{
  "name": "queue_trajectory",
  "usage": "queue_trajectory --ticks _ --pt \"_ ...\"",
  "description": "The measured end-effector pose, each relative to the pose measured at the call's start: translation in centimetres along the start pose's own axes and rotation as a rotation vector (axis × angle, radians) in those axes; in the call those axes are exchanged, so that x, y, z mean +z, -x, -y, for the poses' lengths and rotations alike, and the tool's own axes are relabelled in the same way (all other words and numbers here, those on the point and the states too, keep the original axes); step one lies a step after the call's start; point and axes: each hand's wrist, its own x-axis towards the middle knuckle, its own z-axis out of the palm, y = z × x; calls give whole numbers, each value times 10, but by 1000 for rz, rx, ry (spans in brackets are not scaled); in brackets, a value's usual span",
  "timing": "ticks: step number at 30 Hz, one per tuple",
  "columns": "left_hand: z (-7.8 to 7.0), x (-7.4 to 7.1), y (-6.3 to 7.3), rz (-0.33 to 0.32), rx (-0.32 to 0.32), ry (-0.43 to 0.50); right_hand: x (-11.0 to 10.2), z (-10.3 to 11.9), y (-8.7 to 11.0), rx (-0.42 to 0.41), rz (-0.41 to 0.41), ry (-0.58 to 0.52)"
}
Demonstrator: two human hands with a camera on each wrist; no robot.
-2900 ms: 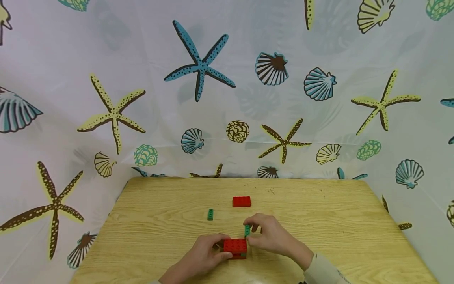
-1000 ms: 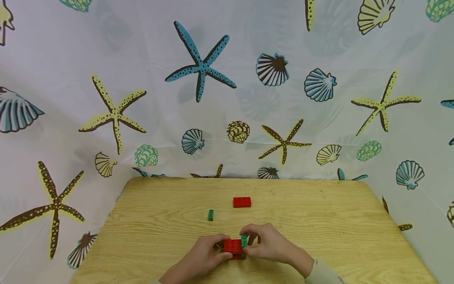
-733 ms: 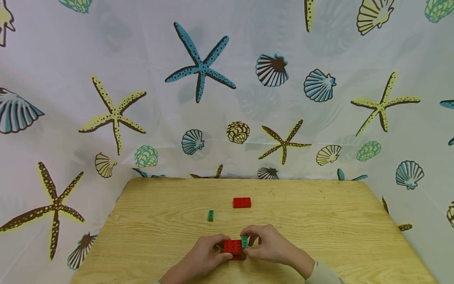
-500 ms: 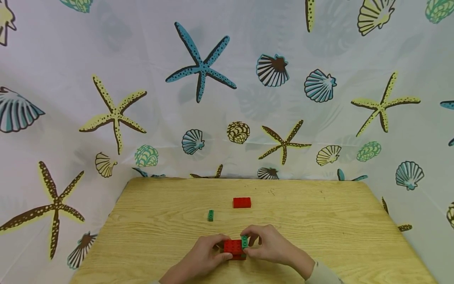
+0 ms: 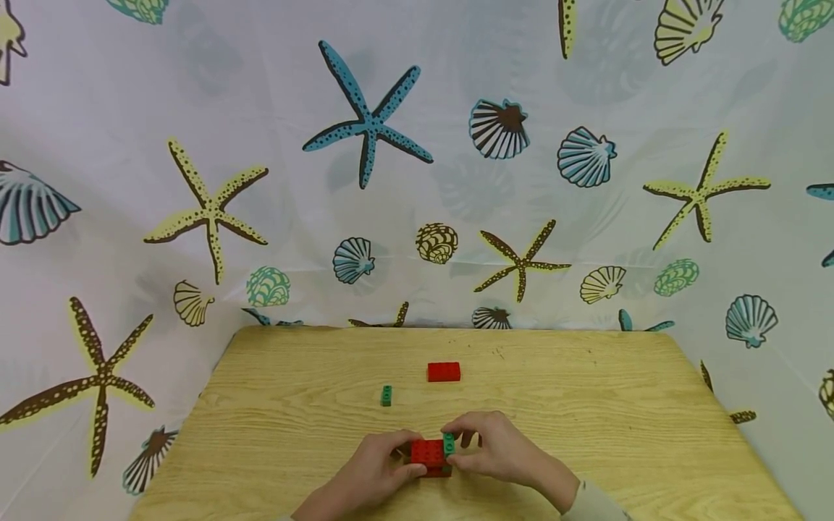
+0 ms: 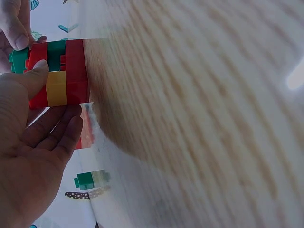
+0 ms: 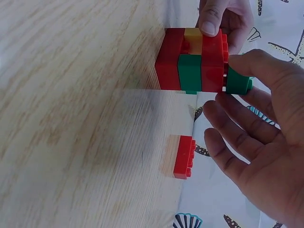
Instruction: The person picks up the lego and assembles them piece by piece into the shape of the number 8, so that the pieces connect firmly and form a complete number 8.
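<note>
My left hand (image 5: 371,463) grips a small stack of toy building bricks from its left side, thumb on the near face. The stack has an upper red brick (image 5: 427,452) and a lower red brick (image 7: 170,61). Between them sit a yellow brick (image 6: 57,88) and a green brick (image 7: 190,71) at opposite ends. My right hand (image 5: 498,449) pinches another green brick (image 5: 449,443) between thumb and finger, over the upper red brick's right end. In the right wrist view, a narrow gap with red studs shows between that green brick and the red one.
Behind the hands on the wooden table (image 5: 586,405) lie a loose red brick (image 5: 444,372) and, farther left, a small green brick (image 5: 387,395). A white cloth (image 5: 417,195) printed with starfish and shells hangs behind the table and at both sides.
Since the earliest frame, my right hand has brought its green brick left and nearer me, onto the upper red brick's right end. Over the last half second, both hands hold nearly still.
</note>
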Motion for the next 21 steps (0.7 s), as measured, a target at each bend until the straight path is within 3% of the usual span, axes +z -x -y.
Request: queue_trajectory --ticks 21 --pt "4 0 0 3 -17 -10 4 0 1 -25 -28 2"
